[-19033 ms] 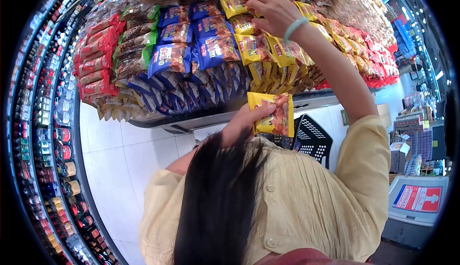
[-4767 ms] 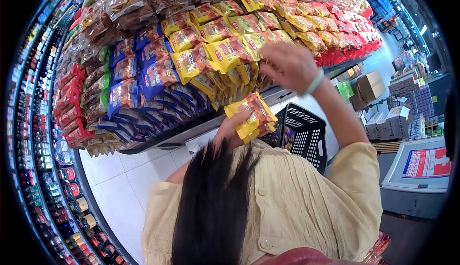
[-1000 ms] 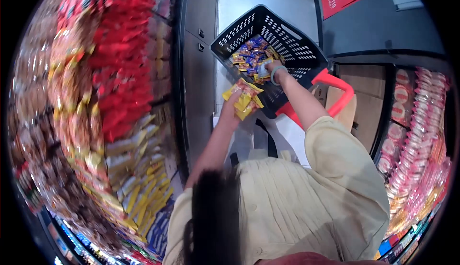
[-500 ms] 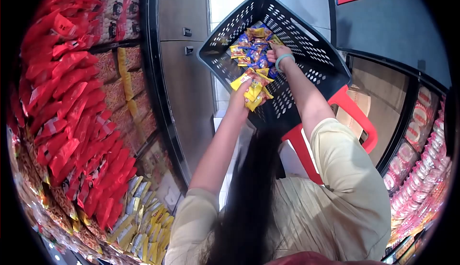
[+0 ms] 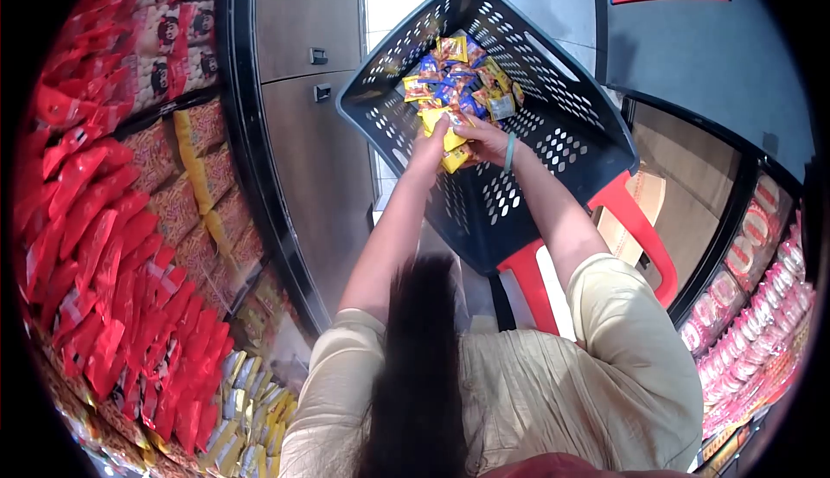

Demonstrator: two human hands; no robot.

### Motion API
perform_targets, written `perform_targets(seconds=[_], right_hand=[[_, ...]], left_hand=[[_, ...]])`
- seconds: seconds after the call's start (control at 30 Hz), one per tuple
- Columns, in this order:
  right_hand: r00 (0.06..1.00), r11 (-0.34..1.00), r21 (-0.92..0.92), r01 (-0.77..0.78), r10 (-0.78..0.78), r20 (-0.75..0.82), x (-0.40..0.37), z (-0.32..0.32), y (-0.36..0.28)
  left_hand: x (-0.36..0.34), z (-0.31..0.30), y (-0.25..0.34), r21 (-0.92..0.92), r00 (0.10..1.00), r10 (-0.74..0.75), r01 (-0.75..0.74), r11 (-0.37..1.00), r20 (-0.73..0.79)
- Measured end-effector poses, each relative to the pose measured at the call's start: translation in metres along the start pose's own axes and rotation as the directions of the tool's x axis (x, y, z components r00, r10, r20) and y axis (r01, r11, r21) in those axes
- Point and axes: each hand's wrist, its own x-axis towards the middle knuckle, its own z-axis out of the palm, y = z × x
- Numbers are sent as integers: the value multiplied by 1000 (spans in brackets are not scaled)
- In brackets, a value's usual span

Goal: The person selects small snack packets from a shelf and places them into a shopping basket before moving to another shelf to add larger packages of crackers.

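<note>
Gripping the yellow packets, the left hand holds them over the black basket, while the right hand touches their right side, though how firmly its grip is closed I cannot tell. Packed in glossy film, they look light, soft and a little slippery, probably best pinched at a flat sealed edge so the contents are not crushed. Beyond them, blue and yellow packets lie heaped in the basket, its red handle nearest the body, with red bags stacked off to the left.
</note>
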Motion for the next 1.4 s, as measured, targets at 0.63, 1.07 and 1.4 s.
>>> perform_targets(seconds=[0.63, 1.07, 1.4], right_hand=[[637, 564, -706, -428, -366, -678, 127, -121, 50], [897, 111, -924, -366, -222, -382, 33, -107, 90], [934, 251, -903, -350, 173, -313, -12, -105, 65]], left_hand=[[-22, -16, -33, 396, 973, 181, -224, 890, 144], [-91, -24, -54, 440, 882, 453, -460, 771, 128], [-195, -44, -108, 530, 863, 500, -458, 714, 73]])
